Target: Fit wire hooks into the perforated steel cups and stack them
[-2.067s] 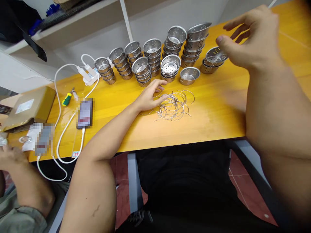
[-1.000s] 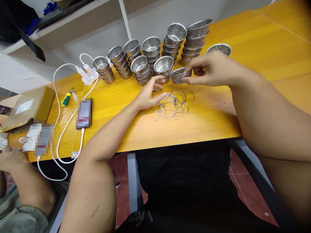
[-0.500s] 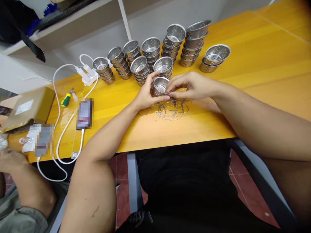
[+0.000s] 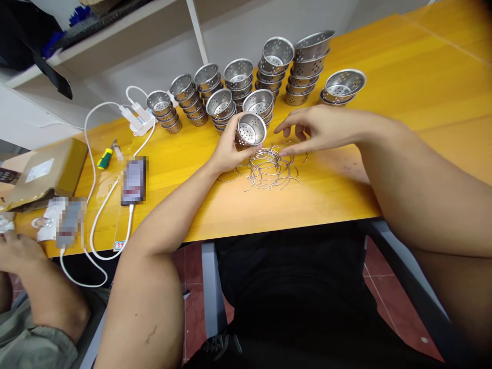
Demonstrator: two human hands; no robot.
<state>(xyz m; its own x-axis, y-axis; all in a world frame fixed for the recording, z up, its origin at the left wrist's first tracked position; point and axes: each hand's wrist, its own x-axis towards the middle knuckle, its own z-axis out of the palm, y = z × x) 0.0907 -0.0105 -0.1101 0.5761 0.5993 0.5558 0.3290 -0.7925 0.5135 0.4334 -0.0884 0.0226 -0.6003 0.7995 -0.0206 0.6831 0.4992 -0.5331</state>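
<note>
My left hand [image 4: 229, 148] is closed around a small perforated metal cup [image 4: 251, 130], whose mouth tips up toward me. To its right, my right hand [image 4: 307, 128] hovers with fingers apart and nothing between them. Below both hands lies a tangle of thin curved wire pieces [image 4: 269, 171] on the yellow table [image 4: 326, 200]. Just behind the held cup stand two short stacks of perforated cups, a left stack [image 4: 222, 107] and a right stack [image 4: 259, 104]. My right forearm and wrist partly cover the lower cup of a wider pair [image 4: 343, 86].
Several taller cup stacks [image 4: 277, 61] line the back. Leftward are a white charger block [image 4: 140, 120], cables, a phone [image 4: 134, 180], a green-yellow screwdriver [image 4: 105, 158], a second phone [image 4: 70, 223] and a cardboard box [image 4: 46, 171]. Another person's hand [image 4: 21, 251] is at far left.
My right hand has let go of the cup's rim and moved right, its fingers spreading. My left hand has raised the cup slightly and tilted it toward me.
</note>
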